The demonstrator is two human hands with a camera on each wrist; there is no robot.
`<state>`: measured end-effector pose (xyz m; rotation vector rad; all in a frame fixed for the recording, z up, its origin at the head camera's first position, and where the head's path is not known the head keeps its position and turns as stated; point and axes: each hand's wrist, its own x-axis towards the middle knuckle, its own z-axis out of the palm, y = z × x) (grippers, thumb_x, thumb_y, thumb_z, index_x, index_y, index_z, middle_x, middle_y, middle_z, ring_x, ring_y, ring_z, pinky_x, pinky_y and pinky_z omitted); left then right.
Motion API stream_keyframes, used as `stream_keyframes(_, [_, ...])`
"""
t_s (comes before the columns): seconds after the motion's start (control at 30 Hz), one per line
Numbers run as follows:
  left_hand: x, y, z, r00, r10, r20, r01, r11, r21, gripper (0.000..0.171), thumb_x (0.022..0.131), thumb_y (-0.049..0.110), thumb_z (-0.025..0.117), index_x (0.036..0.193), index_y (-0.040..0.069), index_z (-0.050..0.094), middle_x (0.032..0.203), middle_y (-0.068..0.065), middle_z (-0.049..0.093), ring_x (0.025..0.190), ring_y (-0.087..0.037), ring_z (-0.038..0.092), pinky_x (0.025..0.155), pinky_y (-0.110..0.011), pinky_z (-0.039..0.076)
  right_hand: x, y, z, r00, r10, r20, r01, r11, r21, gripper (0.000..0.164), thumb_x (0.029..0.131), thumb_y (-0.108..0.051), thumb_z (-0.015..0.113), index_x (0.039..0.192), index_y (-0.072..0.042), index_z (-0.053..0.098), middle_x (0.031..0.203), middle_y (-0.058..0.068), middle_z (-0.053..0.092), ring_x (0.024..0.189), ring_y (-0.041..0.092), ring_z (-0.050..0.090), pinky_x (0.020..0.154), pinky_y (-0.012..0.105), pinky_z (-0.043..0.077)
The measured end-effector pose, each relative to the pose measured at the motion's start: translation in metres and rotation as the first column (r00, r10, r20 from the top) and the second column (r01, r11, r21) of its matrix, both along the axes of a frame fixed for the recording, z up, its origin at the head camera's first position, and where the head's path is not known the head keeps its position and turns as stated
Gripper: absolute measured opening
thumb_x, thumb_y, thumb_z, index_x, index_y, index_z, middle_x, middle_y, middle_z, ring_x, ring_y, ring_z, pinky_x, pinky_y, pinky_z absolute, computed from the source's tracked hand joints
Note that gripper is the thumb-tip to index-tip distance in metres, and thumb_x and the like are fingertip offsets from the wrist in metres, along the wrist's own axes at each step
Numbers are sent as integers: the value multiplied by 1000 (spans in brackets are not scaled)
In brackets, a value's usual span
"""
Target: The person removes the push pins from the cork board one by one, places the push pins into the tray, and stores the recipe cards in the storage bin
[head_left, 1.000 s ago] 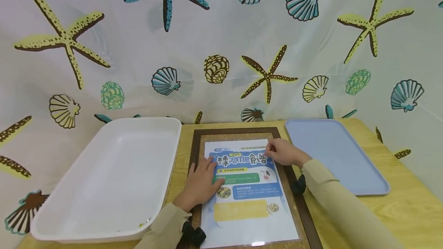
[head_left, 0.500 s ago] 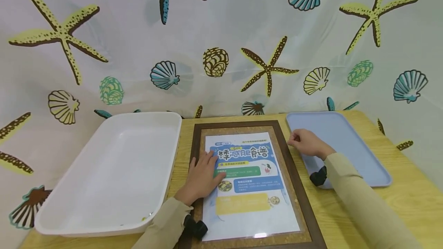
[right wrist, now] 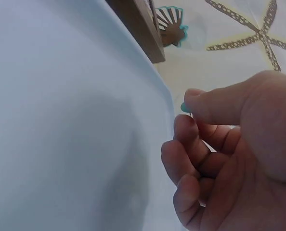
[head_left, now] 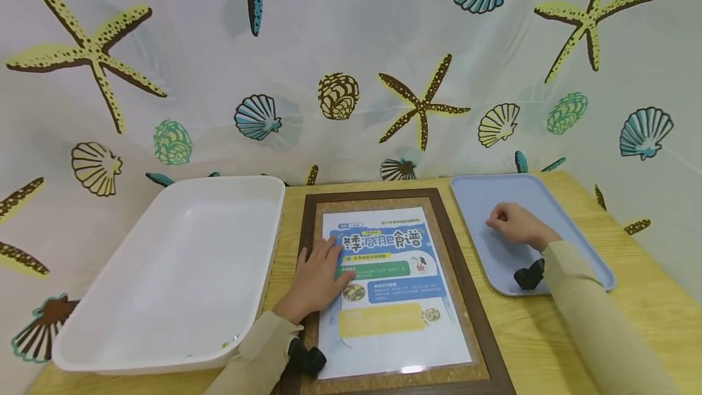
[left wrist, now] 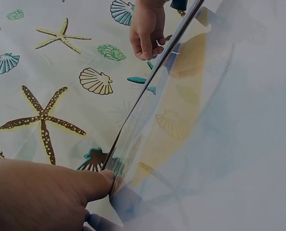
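My left hand [head_left: 314, 279] rests spread on the left side of a printed poster [head_left: 395, 349], which lies on a cork board [head_left: 466, 372] in a dark wooden frame. The left wrist view shows the thumb [left wrist: 92, 185] at the glossy sheet's edge. My right hand [head_left: 515, 224] is over the pale blue tray [head_left: 510, 185] at the right. Between thumb and index finger it pinches a push pin [right wrist: 185, 107] with a teal head and a thin metal shaft; the fingers hide part of it. The other fingers are curled in.
A deep white tub [head_left: 181, 273] stands left of the board, with a few tiny coloured bits [head_left: 229, 342] in its near right corner. Behind the wooden table [head_left: 647, 322] hangs a white curtain [head_left: 329, 29] printed with starfish and shells.
My right hand has moved from the poster's upper right corner rightward, past the board's frame, to over the blue tray. The left hand has stayed on the poster.
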<state>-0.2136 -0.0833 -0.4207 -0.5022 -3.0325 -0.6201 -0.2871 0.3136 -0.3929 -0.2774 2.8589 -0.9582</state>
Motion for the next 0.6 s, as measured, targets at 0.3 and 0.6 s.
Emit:
stream_keyframes(0.3, [-1,0,2,1000,1,10,-1,1000,-28,63,95,36,58,142,-1,41,154,-22,30,145,-41,19,113,-65,12,3,16,6,1000,-5,27,5,1000,5,12,93,-9,57,86,1,54,75,2,51,68,14,45,58,25,39])
stream_keyframes(0.6, [0,2,1,1000,2,12,-1,1000,-23,63,95,36,59,142,-1,41,154,-22,29,145,-40,20,113,-65,12,3,18,6,999,-31,20,31,1000,7,14,93,-11,59,91,3,58,79,4,55,71,14,47,60,25,39])
